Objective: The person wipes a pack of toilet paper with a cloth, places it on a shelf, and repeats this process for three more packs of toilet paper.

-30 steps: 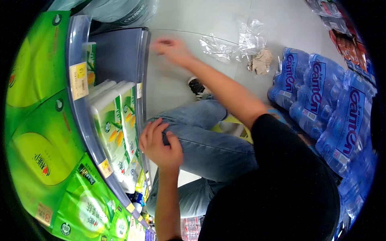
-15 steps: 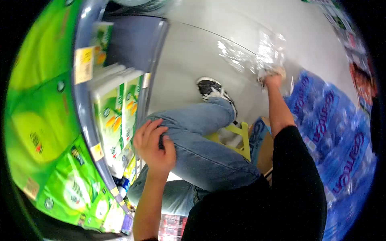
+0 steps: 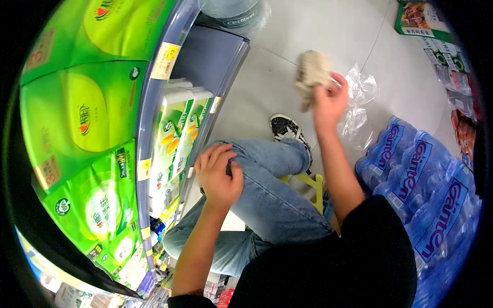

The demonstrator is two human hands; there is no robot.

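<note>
My right hand (image 3: 331, 105) is closed on a crumpled beige cloth (image 3: 313, 74) and holds it out above the floor, beyond my shoe. The cloth is slightly blurred. Just right of that hand, a sheet of clear plastic wrap (image 3: 362, 87) lies crumpled on the floor tiles. My left hand (image 3: 220, 177) rests on my jeans (image 3: 272, 179) at the knee, fingers loosely spread and holding nothing. Beside it on the left, white and green tissue packs (image 3: 172, 133) stand on the lower shelf.
Green tissue packs (image 3: 84, 120) fill the upper shelf, edged with price tags (image 3: 166, 60). Shrink-wrapped blue bottle packs (image 3: 411, 169) stand at the right. A large water bottle (image 3: 233, 13) is at the top, and a yellow-green stool (image 3: 317, 190) is partly hidden under me.
My right hand has drawn back from the plastic wrap and moved left, lifting the beige cloth. The plastic stays on the floor. My left hand remains on the knee; the whole view has shifted.
</note>
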